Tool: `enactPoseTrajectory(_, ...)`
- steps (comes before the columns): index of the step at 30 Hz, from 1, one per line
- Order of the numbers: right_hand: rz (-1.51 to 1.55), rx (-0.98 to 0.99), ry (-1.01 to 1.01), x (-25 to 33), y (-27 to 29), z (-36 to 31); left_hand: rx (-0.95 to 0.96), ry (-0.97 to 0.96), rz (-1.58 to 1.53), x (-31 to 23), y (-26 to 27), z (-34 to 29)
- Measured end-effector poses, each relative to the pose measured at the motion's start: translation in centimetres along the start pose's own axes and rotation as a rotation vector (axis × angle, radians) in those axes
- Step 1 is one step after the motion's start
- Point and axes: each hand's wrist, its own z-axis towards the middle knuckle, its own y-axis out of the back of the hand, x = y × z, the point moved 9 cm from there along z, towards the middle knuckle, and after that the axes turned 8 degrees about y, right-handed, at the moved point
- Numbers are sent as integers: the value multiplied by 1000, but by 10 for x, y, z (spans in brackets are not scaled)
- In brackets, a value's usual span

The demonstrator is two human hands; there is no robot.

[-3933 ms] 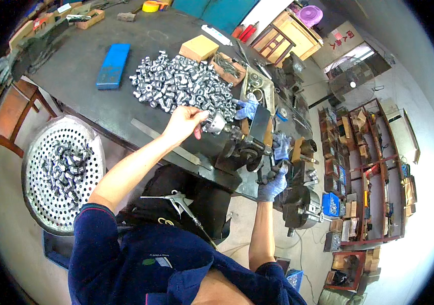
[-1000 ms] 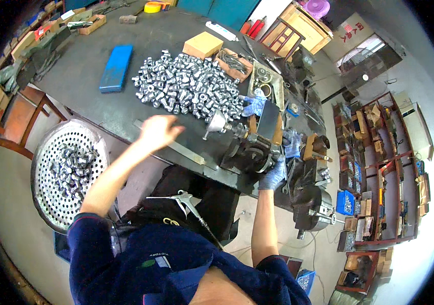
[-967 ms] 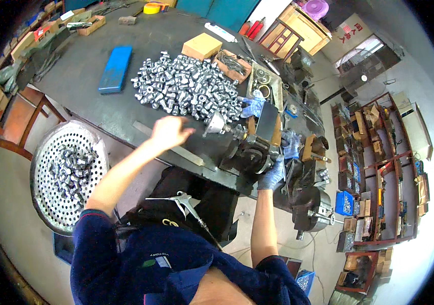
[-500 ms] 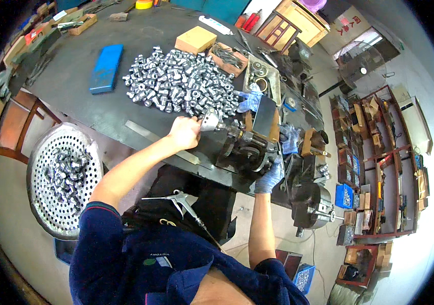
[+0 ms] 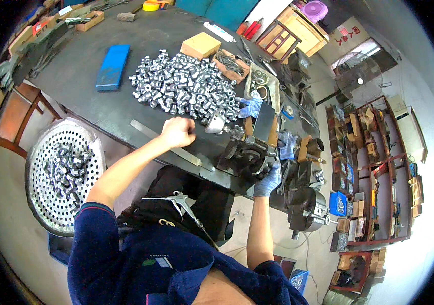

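Observation:
A small dark bench machine (image 5: 245, 158) stands at the table's near edge, with a silver chuck (image 5: 216, 123) on its left end and a toothed gear (image 5: 258, 166) low on its right. My bare left hand (image 5: 178, 132) is just left of the chuck, apart from it, fingers curled closed; whatever they hold is hidden. At the gear side of the machine, my right hand (image 5: 269, 182), in a pale blue glove, has its fingers bent around a part I cannot make out. Behind the chuck lies a big heap of shiny metal fittings (image 5: 184, 86).
A perforated metal basin (image 5: 36, 190) at the left holds more fittings. On the table are a blue box (image 5: 112, 68), a yellow block (image 5: 200, 46), a flat metal strip (image 5: 146, 130) and a phone (image 5: 264, 122). An air gun (image 5: 182, 203) lies across my lap. A heavier chuck machine (image 5: 306, 208) stands right.
My left hand has come off the chuck and moved left, its fingers closed. My right hand stays at the machine. The whole view has shifted slightly.

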Motion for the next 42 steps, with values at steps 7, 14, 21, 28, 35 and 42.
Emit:
enactPoseTrajectory(7,30,34,16,9,-13,-7,308,14,-1228,-24,48,5)
enactPoseTrajectory(14,-20,-40,14,-6,12,4,346,69,-1133,-28,49,8)
enactPoseTrajectory(21,-64,-52,-57,18,10,-18,354,15,-1161,-29,48,12)
enactPoseTrajectory(28,22,134,-5,89,-36,-13,358,-39,-1090,-35,52,12)
enactPoseTrajectory(35,123,104,19,69,-76,68,279,-94,-1018,-39,54,8)
enactPoseTrajectory(42,-167,93,172,13,-54,58,231,-104,-958,-38,54,6)
